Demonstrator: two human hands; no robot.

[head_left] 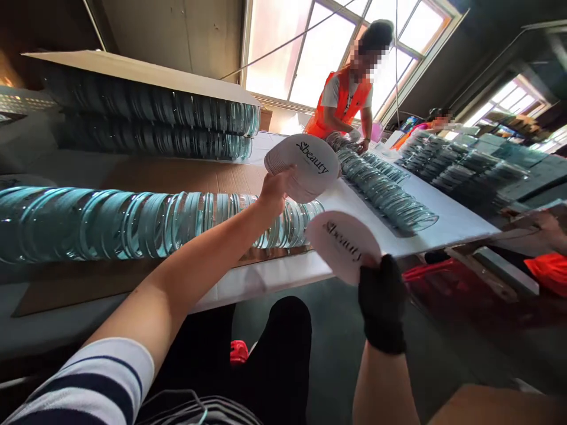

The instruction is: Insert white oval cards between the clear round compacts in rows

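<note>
My bare left hand [277, 192] grips a thick stack of round white cards [305, 165], with dark "beauty" lettering on the top one. My right hand [383, 304], in a black glove, pinches a round white card [343, 245] with the same lettering, slightly blurred. The card is apart from the stack, lower and to the right. Behind my left forearm lies a long row of clear glass dishes [150, 224] standing on edge, on brown cardboard [71, 289].
Two tiers of glass dishes [163, 118] stand at the back left under a cardboard sheet [133, 74]. Across the white table [460, 221], a co-worker in an orange vest [343, 100] handles glass rows [385, 189]. More stacked glass [452, 159] and another person [436, 121] are at the right.
</note>
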